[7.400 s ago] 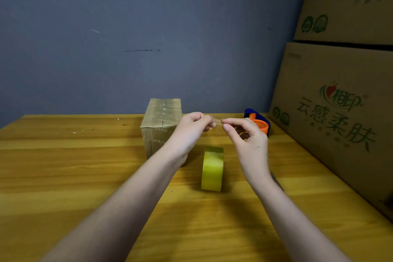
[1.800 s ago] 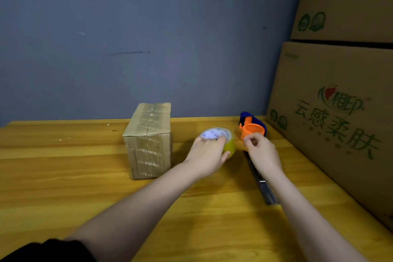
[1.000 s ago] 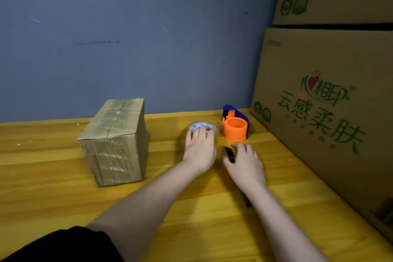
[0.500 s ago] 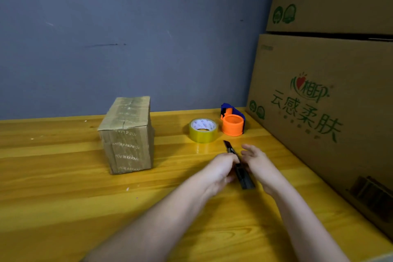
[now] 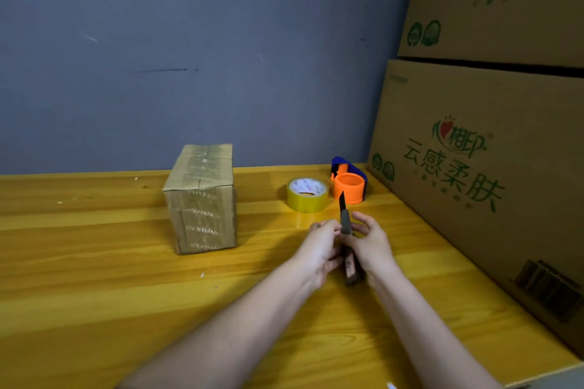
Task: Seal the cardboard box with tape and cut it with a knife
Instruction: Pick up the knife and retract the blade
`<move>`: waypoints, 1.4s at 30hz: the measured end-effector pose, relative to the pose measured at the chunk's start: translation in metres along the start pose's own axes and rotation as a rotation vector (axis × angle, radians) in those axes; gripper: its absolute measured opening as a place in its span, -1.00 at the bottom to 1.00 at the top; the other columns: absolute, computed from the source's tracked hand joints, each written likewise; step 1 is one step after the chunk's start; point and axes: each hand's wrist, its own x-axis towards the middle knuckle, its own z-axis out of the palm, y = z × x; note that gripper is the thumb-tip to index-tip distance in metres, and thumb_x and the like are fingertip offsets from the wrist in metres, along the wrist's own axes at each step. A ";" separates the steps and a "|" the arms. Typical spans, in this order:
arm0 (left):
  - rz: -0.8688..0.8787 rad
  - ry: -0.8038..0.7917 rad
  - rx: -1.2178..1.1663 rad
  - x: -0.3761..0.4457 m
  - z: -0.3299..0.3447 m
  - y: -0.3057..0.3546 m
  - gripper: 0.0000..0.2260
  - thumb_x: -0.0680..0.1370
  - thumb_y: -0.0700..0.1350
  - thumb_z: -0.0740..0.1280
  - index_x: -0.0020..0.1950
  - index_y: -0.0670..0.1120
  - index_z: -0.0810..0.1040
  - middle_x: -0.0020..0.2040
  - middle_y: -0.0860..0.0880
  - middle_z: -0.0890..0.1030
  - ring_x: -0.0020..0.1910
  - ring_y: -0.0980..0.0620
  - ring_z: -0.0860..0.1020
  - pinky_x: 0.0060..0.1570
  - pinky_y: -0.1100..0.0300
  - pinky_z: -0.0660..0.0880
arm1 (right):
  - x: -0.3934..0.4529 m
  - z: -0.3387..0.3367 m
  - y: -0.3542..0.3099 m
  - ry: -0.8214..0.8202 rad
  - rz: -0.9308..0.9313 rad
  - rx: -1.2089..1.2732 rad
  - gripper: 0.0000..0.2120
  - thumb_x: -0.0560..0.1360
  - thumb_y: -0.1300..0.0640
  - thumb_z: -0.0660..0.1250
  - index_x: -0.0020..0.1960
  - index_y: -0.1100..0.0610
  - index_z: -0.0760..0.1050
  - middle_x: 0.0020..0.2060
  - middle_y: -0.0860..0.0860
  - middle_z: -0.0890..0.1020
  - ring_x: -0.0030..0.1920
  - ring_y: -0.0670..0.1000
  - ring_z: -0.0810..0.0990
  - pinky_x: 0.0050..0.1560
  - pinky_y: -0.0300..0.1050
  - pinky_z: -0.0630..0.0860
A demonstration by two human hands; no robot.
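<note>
Knife (image 5: 345, 224) held between both hands, blade out, box off to the left.

Head view: both the left hand (image 5: 319, 246) and the right hand (image 5: 368, 243) curl round the knife's dark handle, its long axis pointing away from the person toward the tape roll (image 5: 307, 194). The cardboard box (image 5: 202, 199) stands upright on the wooden table (image 5: 94, 278), well left of the knife and already wrapped in tape; the left hand is nearer it. Nothing lies between. Just right of the tape roll sits an orange dispenser (image 5: 349, 185); big cartons (image 5: 480, 167) wall the right side.
</note>
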 end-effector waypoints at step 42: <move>0.055 -0.250 0.257 0.012 -0.109 0.026 -0.76 0.59 -0.22 0.06 -0.03 -0.20 0.52 -0.26 -0.14 0.70 -0.33 -0.08 0.68 -0.26 0.19 0.64 | -0.002 0.086 -0.029 -0.364 -0.089 0.333 -0.75 0.57 0.08 0.22 -0.12 0.24 0.53 -0.32 0.13 0.66 -0.40 -0.01 0.61 -0.39 -0.19 0.58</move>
